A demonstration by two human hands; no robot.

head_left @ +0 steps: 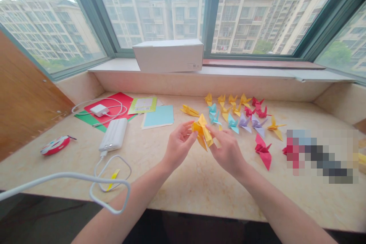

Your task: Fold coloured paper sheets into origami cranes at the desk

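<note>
Both my hands hold a yellow folded paper crane (202,132) just above the marble counter (200,183). My left hand (178,145) pinches its left side with thumb and fingers. From the right, my right hand (227,150) grips its lower part. Beyond it, several finished paper cranes lie in rows: yellow ones (228,101), teal ones (213,113), lilac ones (251,122) and red ones (259,109). A larger red crane (263,151) lies to the right of my right hand.
Coloured paper sheets (158,116) and a red sheet (120,101) lie at the back left under a white charger (99,110). A white power bank (113,134) with a looping cable (108,194) sits left. A red object (55,145) lies far left. A white box (168,55) stands on the windowsill.
</note>
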